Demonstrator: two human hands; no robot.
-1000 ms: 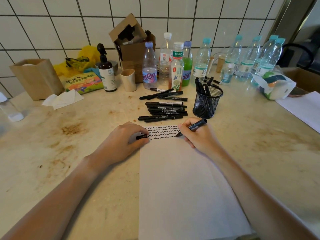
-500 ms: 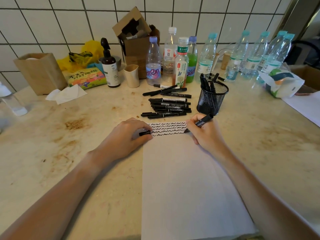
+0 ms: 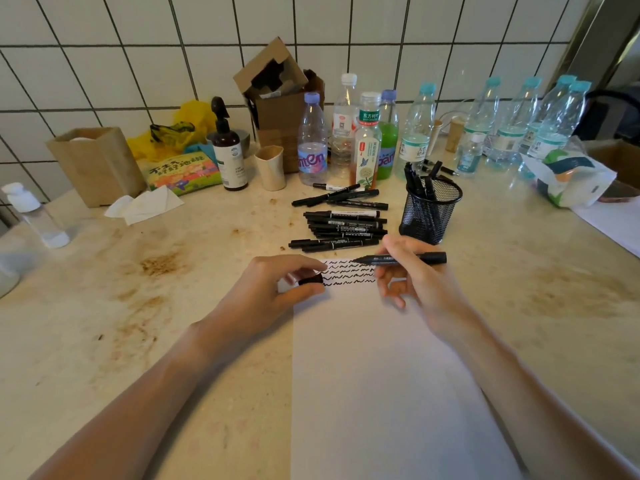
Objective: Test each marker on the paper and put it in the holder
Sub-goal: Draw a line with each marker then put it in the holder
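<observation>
Lifting off the paper point(image 3: 388, 375), the marker point(image 3: 401, 259) is now lying nearly level in the right hand point(image 3: 422, 289), where half a second ago its tip was touching the end of the squiggle rows. Thumb and forefinger are pinching it mid-barrel, and the other fingers are hanging loosely curled beneath. Its long axis is running 3 to 9 o'clock, bare tip pointing to 9, straight at the left hand point(image 3: 273, 289). That hand is resting on the paper's top left corner, pinching the cap point(image 3: 310, 280) between thumb and fingers; I cannot tell which way the cap's mouth is facing. Tip and cap are sitting near each other, cap at about 8 o'clock from the tip. Capping looks like the coming move. From the right hand the holder point(image 3: 431, 211) is standing close at 12 o'clock, well nearer it than the left.
</observation>
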